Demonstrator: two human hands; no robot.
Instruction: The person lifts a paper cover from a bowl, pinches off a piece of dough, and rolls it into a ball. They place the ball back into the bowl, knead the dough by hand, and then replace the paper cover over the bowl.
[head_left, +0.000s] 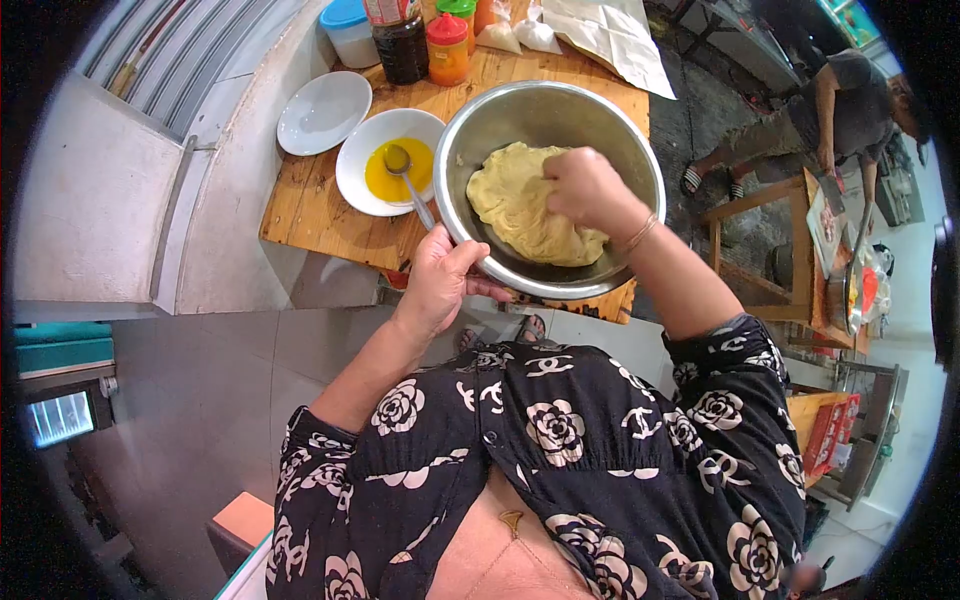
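A large steel mixing bowl (622, 140) stands at the front of the wooden table, holding a soft mass of yellow dough (508, 200). My left hand (440, 278) grips the bowl's near left rim, thumb on top and fingers underneath. Inside the bowl, my right hand (592, 195) is closed on the dough with curled fingers pressed into it; some fingertips are hidden. Left of the bowl, a white bowl (352, 172) contains yellow liquid (412, 160), and a metal spoon (408, 180) rests in it, its handle reaching toward my left hand.
A white plate (322, 112) lies behind the white bowl on the wooden table (300, 215). Farther back are a dark jar (402, 52), a red-lidded container (448, 50), small bags (538, 32) and paper (615, 40). At right, another person (850, 100) works at a second table.
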